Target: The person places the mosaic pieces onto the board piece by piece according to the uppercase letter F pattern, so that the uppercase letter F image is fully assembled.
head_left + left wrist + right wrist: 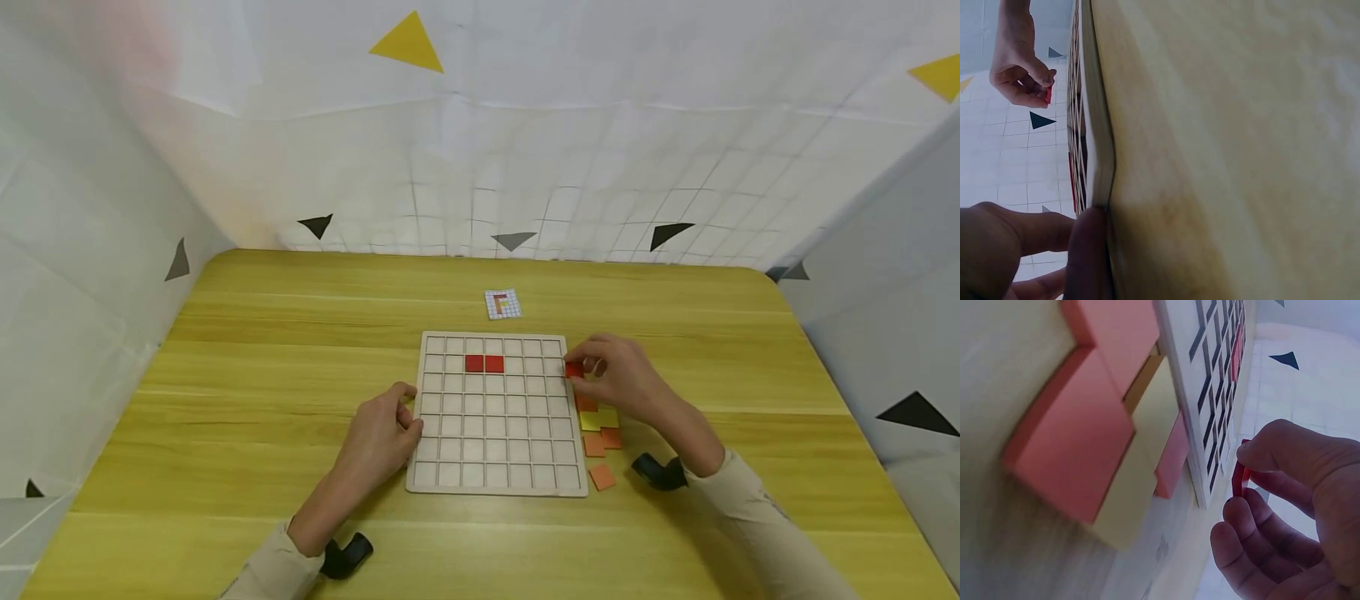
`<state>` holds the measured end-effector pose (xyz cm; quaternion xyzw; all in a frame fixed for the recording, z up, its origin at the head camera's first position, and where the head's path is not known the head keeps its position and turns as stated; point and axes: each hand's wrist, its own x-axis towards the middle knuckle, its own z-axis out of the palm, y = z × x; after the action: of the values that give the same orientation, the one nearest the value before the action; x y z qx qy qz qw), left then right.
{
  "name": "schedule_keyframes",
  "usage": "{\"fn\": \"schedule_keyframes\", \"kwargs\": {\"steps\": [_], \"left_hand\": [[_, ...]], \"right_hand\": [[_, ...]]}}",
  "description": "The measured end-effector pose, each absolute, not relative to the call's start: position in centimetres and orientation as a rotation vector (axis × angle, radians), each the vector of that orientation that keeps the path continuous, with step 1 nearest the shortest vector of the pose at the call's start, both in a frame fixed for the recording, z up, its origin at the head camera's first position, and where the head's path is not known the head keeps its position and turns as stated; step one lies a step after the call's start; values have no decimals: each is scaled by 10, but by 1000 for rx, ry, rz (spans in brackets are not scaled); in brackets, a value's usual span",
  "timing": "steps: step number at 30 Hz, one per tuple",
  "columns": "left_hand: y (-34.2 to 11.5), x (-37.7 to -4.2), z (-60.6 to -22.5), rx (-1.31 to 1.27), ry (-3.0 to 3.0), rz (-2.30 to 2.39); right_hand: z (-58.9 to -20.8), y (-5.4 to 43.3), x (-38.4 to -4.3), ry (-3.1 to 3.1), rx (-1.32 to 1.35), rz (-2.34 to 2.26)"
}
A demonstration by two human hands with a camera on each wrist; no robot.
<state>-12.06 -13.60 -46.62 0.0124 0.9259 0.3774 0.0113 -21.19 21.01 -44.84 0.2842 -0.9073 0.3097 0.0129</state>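
Observation:
A pale wooden grid board (483, 427) lies on the table, with two red square tiles (484, 364) side by side in its second row from the top. My right hand (622, 379) pinches another red tile (1241, 469) between thumb and fingertips, raised by the board's right edge. At the left edge my left hand (382, 429) touches the board's rim with thumb and fingers. In the left wrist view, a fingertip (1088, 231) presses along the board's side. Beside the board's right edge lie several orange, red and yellow tiles (594, 445), some overlapping.
Behind the board lies a small card (502, 304) with a coloured grid pattern. One orange tile (602, 477) sits apart, nearest the front. White sheeting (480, 150) with triangles surrounds the wooden table (262, 350). Black wrist devices (348, 556) are worn on both arms.

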Motion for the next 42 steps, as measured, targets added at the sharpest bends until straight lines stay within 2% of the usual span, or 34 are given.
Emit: {"fn": "schedule_keyframes", "kwargs": {"steps": [42], "left_hand": [[-136, -119, -465, 44, 2917, 1173]], "right_hand": [[-450, 165, -224, -2815, 997, 985]]}}
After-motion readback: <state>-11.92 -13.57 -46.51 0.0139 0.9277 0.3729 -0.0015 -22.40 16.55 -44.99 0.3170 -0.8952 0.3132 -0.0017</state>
